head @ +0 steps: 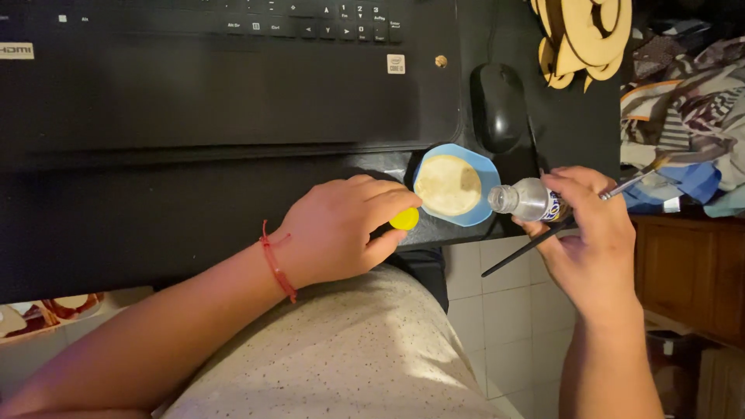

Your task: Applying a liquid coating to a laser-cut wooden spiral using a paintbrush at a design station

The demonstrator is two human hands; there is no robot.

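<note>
Head view shows the right hand (594,233) gripping a small clear plastic bottle (528,200), uncapped and tipped sideways over a pale blue dish of cream paste (454,186), with a thin dark paintbrush (535,242) pinned alongside. Left hand (345,229) pinches the yellow cap (404,219). Too steep a tilt could flood the dish, which sits near the desk edge. A blue-and-white label wraps the bottle; a small square sticker (396,64) marks the black laptop (233,77).

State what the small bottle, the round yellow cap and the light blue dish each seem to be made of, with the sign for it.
Small bottle in the right hand: clear plastic, probably; see-through and glossy. Yellow cap in the left hand: likely smooth moulded plastic of even colour. Light blue dish: seemingly thin plastic with a matte, faceted rim.
</note>
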